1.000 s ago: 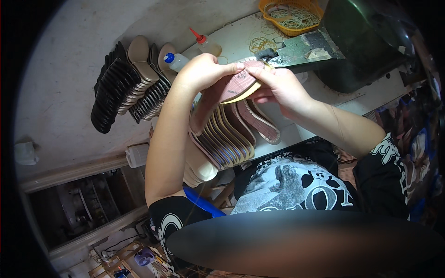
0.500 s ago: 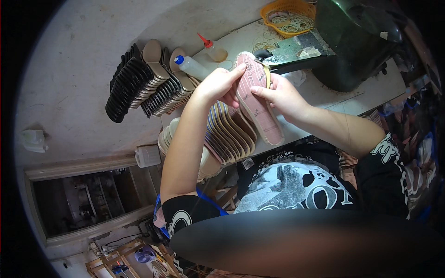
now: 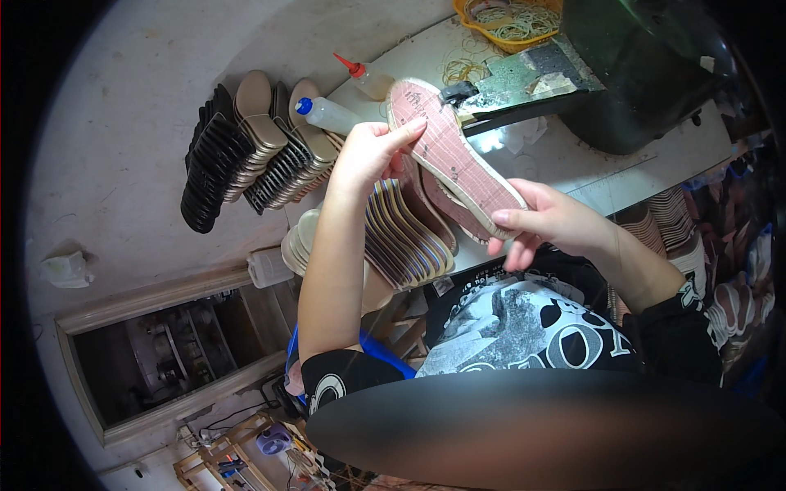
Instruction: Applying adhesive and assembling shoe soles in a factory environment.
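Observation:
A pink shoe insole (image 3: 460, 155) with a pale edge and dark markings is held slanting between both hands over the front of the workbench. My left hand (image 3: 368, 155) is closed on its left side near the wider end, thumb on top. At the narrower end my right hand (image 3: 553, 219) grips it, thumb over the edge and fingers beneath. Under it shows part of a second pinkish insole (image 3: 452, 200); whether my left fingers hold that one too is hidden. A row of nested insoles (image 3: 401, 237) with striped edges stands just below my left hand.
Stacked black and tan soles (image 3: 233, 147) lie at the left. Nearby are a blue-capped bottle (image 3: 332, 114) and a red-tipped bottle (image 3: 370, 80). A green machine (image 3: 630, 82) with a flat arm stands beyond the hands, beside a yellow basket (image 3: 508, 37) of rubber bands.
My right hand has slid down from the insole's side to its narrower end. The top insole has tilted and shifted, and a second one now shows beneath it.

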Demonstrator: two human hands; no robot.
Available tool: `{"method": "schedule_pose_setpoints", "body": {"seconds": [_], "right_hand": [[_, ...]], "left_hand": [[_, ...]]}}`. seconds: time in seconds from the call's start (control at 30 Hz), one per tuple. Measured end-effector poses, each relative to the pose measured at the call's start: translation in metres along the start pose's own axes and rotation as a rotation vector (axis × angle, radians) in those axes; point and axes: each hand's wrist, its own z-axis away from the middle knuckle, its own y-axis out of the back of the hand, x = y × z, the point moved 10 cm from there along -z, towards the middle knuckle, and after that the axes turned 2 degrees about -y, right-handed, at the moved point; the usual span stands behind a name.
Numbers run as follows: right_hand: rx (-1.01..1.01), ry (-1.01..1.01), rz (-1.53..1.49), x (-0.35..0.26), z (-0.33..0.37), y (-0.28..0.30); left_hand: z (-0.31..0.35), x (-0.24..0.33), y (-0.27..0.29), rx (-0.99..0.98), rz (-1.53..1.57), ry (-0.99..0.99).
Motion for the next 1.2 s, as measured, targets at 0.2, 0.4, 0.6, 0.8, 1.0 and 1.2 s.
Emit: {"method": "schedule_pose_setpoints", "body": {"seconds": [0.2, 0.4, 0.6, 0.8, 1.0, 1.2], "right_hand": [[0.11, 0.14, -0.098, -0.011, -0.013, 0.022], [0.051, 0.261, -0.147, -0.04, -0.036, 0.006], [-0.024, 0.239, 0.0, -0.017, -0.038, -0.037], [-0.048, 0.082, 0.129, 0.029, -0.023, -0.049], [-0.041, -0.031, 0.273, 0.067, -0.03, -0.04], [0.095, 0.065, 0.103, 0.093, -0.059, -0.002]], "left_hand": [[-0.014, 0.004, 0.002, 0.03, 0.122, 0.003], [-0.04, 0.0, 0.012, 0.008, 0.264, 0.078], [0.003, -0.014, 0.013, 0.164, 0.873, -0.309], [0.078, -0.027, -0.045, -0.135, 1.175, -0.414], [0.089, -0.134, -0.019, 0.438, 0.94, -0.314], [0.125, -0.117, -0.033, 0.693, -0.278, -0.42]]}}
